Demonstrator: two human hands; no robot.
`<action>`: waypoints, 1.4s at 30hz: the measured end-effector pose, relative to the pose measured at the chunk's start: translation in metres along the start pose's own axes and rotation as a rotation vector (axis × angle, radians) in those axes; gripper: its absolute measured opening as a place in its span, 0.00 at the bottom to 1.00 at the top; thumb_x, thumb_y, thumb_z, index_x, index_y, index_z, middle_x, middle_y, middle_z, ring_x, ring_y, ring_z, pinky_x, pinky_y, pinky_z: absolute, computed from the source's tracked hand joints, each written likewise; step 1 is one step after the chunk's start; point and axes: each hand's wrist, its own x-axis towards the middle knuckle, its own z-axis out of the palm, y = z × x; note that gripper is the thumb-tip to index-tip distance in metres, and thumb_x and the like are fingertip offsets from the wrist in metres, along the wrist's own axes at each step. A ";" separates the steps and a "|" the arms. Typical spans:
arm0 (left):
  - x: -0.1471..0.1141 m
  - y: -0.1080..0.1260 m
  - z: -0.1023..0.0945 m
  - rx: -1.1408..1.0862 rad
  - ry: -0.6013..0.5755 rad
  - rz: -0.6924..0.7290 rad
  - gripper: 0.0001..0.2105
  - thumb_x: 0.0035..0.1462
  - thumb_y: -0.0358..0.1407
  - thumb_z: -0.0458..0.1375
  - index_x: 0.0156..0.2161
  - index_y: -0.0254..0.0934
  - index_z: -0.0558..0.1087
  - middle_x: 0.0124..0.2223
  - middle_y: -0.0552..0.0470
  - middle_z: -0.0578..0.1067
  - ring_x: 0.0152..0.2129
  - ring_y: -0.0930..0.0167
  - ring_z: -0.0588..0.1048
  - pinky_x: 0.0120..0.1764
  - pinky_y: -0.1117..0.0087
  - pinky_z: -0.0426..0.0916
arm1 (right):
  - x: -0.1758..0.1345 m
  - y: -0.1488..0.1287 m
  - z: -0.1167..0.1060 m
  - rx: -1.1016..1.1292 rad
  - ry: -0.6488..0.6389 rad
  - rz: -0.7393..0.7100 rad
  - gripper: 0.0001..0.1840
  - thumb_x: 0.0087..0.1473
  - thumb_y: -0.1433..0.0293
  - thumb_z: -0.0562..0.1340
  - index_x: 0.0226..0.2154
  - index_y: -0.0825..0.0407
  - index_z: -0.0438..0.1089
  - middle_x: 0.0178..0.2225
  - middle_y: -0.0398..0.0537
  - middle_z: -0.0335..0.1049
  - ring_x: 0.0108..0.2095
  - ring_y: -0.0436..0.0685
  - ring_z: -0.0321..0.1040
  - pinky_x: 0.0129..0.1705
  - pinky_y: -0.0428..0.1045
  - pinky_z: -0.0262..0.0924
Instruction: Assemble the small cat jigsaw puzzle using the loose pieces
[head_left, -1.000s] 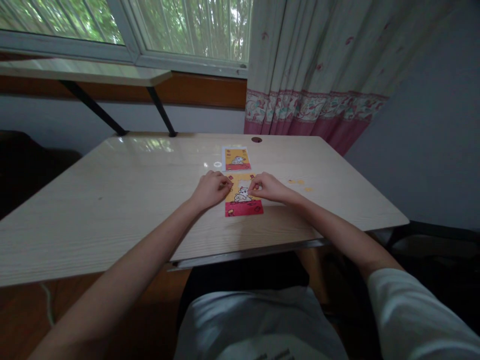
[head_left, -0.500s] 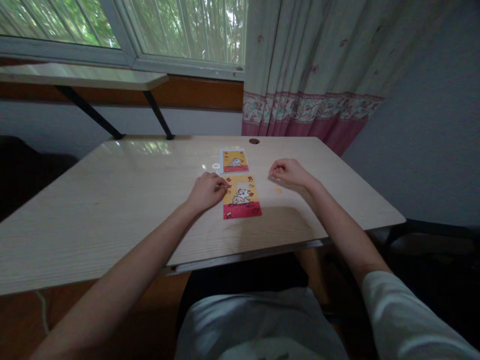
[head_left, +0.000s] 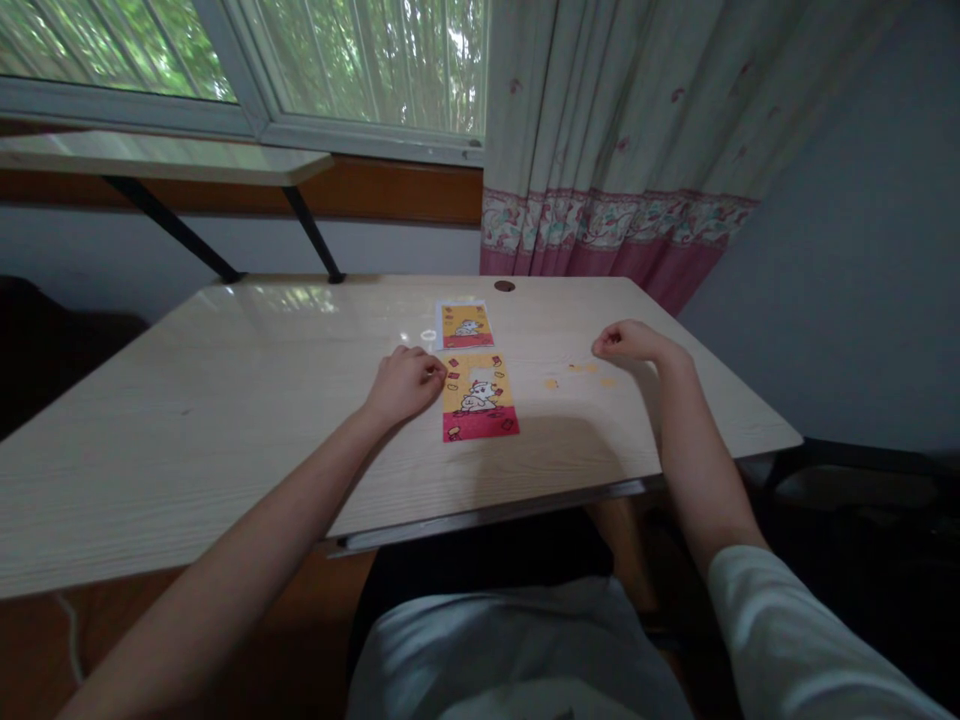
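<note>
A yellow and red jigsaw puzzle [head_left: 480, 425] with a white cartoon animal lies flat on the desk, a pale gap showing near its upper middle. My left hand [head_left: 405, 385] rests at its left edge, fingers curled and fingertips touching the border. Off to the right, my right hand [head_left: 634, 342] hovers low over the desk with fingers pinched together; whether a piece is between them is hidden. Small yellow puzzle pieces [head_left: 583, 368] lie scattered just below and left of that hand. Beyond the puzzle sits a smaller picture card [head_left: 466, 325] with the same design.
The pale wooden desk [head_left: 285, 420] has a round cable hole [head_left: 505, 286] at its back edge. A raised shelf [head_left: 172, 155] on black legs stands at the back left. Behind are a window and a curtain [head_left: 585, 150]; a dark chair [head_left: 862, 465] is at the right.
My right hand has moved right, away from the puzzle, uncovering more of the yellow pieces. My left hand stays at the puzzle's edge; the view has shifted slightly.
</note>
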 end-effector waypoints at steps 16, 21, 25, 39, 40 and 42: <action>-0.001 0.002 -0.001 0.013 0.018 -0.001 0.13 0.58 0.38 0.52 0.36 0.39 0.79 0.37 0.45 0.77 0.35 0.61 0.70 0.40 0.60 0.64 | 0.012 -0.016 0.022 0.239 -0.261 -0.131 0.17 0.37 0.60 0.68 0.30 0.55 0.75 0.21 0.42 0.68 0.21 0.47 0.56 0.23 0.45 0.50; -0.001 0.002 -0.001 -0.003 0.006 -0.003 0.13 0.58 0.38 0.52 0.37 0.39 0.80 0.37 0.44 0.77 0.36 0.60 0.70 0.40 0.59 0.64 | 0.011 -0.020 0.025 0.229 -0.261 -0.177 0.16 0.39 0.60 0.67 0.29 0.55 0.76 0.23 0.44 0.71 0.22 0.48 0.59 0.24 0.45 0.52; -0.001 0.002 -0.001 -0.013 0.005 -0.002 0.13 0.58 0.37 0.52 0.36 0.38 0.80 0.37 0.44 0.77 0.36 0.60 0.70 0.41 0.58 0.63 | 0.010 -0.024 0.026 0.195 -0.257 -0.176 0.16 0.39 0.61 0.68 0.31 0.55 0.76 0.24 0.44 0.71 0.23 0.48 0.61 0.25 0.45 0.53; 0.001 0.009 -0.003 -0.121 0.003 0.044 0.12 0.58 0.37 0.54 0.37 0.35 0.79 0.39 0.43 0.78 0.37 0.61 0.71 0.44 0.58 0.64 | -0.001 -0.064 0.032 0.453 -0.188 -0.316 0.18 0.46 0.59 0.65 0.36 0.55 0.72 0.23 0.40 0.65 0.23 0.47 0.58 0.26 0.45 0.52; 0.001 0.010 -0.004 -0.153 0.002 0.051 0.11 0.58 0.36 0.54 0.37 0.35 0.79 0.40 0.43 0.78 0.37 0.61 0.71 0.44 0.58 0.64 | -0.001 -0.072 0.035 0.489 -0.146 -0.340 0.17 0.46 0.59 0.65 0.35 0.55 0.72 0.24 0.41 0.66 0.24 0.48 0.60 0.28 0.45 0.53; 0.002 0.013 -0.004 -0.226 0.001 0.074 0.10 0.57 0.34 0.55 0.35 0.35 0.79 0.40 0.44 0.79 0.38 0.62 0.72 0.45 0.58 0.64 | 0.000 -0.087 0.044 0.589 -0.073 -0.376 0.17 0.43 0.59 0.67 0.32 0.54 0.70 0.26 0.43 0.68 0.27 0.49 0.62 0.30 0.46 0.56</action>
